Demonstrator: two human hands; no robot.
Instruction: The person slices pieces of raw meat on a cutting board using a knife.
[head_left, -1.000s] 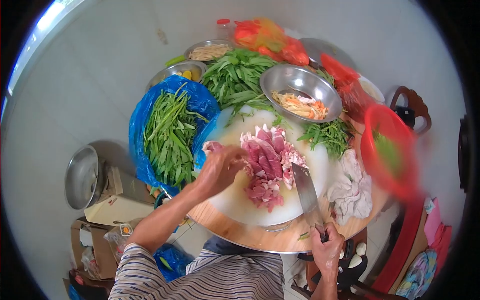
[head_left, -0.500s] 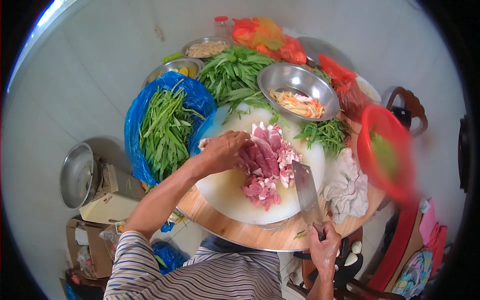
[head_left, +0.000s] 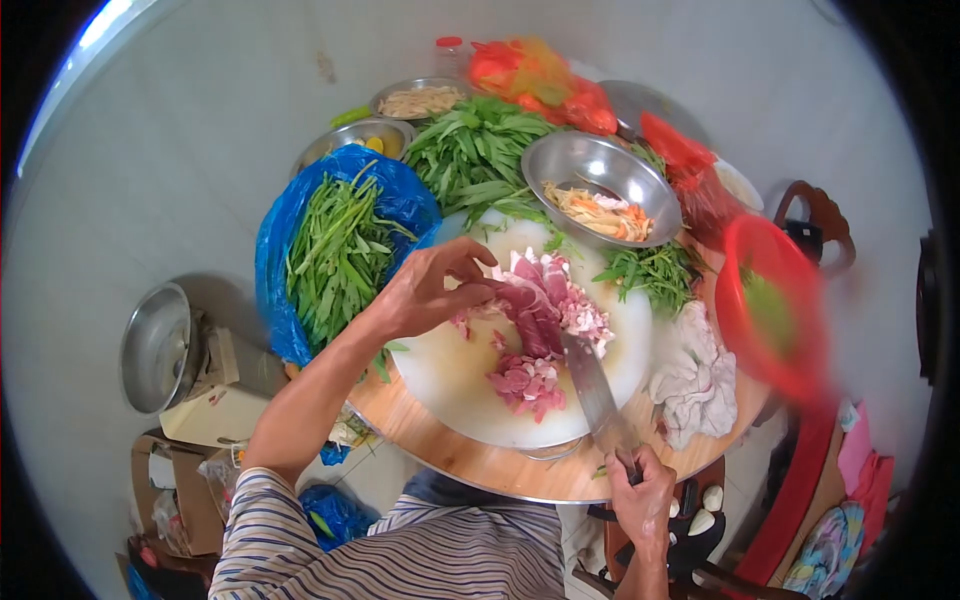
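My right hand [head_left: 643,495] grips a cleaver [head_left: 595,395] by its dark handle. The blade points up and left, its far end against the lower right side of the raw meat [head_left: 535,305]. Fingers curled, my left hand [head_left: 435,287] is at the left edge of the same meat, thumb and fingertips on it. Smaller cut meat pieces [head_left: 528,384] lie in a pile below, and pale fatty bits [head_left: 585,318] are to the right. All of it rests on a round white cutting board [head_left: 440,390].
Leafy greens fill a blue plastic bag [head_left: 272,262] on the left; more greens [head_left: 475,145] lie behind the board. A steel bowl [head_left: 630,165] of shredded food stands at the back right. On the right are a crumpled cloth [head_left: 695,375] and a red basket [head_left: 735,300].
The cleaver has swung left, from beside the meat to against it. My left hand has lifted slightly and shifted left, its fingers more separated, and the large meat piece has moved a little.
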